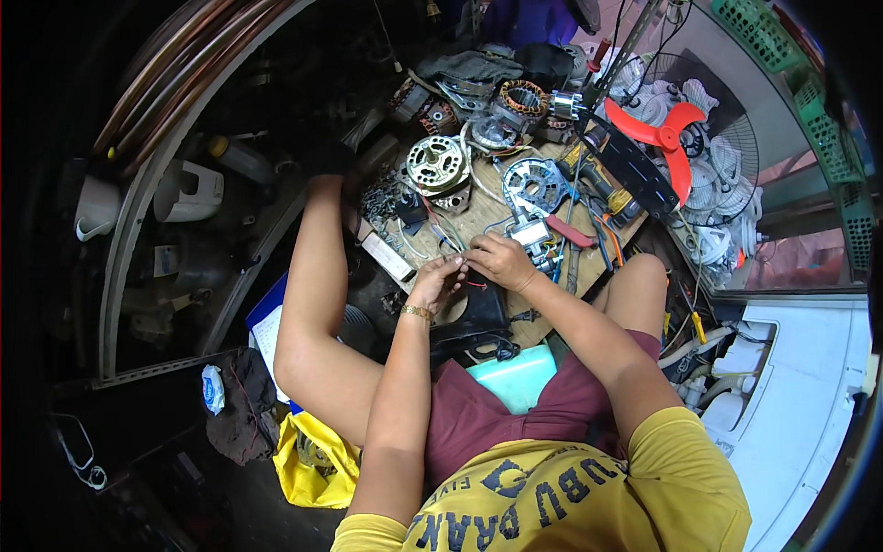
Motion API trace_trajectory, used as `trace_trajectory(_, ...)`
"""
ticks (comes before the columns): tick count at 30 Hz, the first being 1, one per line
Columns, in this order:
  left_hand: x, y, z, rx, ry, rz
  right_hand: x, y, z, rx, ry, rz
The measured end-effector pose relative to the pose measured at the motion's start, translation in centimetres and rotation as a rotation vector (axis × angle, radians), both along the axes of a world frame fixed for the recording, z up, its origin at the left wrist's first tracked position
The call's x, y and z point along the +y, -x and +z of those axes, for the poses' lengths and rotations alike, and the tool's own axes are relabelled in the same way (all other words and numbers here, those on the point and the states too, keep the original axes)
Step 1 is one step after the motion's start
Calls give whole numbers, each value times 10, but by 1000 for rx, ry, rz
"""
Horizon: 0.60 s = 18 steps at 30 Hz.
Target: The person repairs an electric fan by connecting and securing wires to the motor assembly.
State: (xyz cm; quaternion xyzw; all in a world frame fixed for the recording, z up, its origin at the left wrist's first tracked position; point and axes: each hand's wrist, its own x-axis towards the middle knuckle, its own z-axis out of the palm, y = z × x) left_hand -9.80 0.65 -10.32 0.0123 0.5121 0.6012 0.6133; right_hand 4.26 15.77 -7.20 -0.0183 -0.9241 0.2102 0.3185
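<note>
Wires (448, 232), thin and coloured, reached from beside the round metal motor (437, 164), over the wooden board (480, 221), to the left hand (441, 279) and the right hand (499, 261). Both hands met with fingers curled, pinching wires between their fingertips (how many, I could not tell).

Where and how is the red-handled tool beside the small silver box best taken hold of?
Probably by the middle of its red handle, from above, with the right hand, fingers closing across it. The handle is long, lies slanted and is uncovered on top. The silver box crowds its left end and cables lie off its right end, so coming in sideways looks tighter.
</note>
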Motion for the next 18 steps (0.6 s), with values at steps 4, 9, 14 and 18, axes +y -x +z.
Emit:
trace_trajectory(4, 0, 2, -2, -27, -55, -10, 0, 0, 1, 4, -24, -5)
trace_trajectory(9, 4, -8, 5, 40, -51, 34, 5, 3, 3, -30, 3, 11)
trace_trajectory(14, 5, -9, 11, 429, -73, 0, 9, 10, 2, -107, 115, 45)
trace_trajectory(18, 13, -22, 13, 849, -85, 43, 0, 21, -4, -577, 1443, -204)
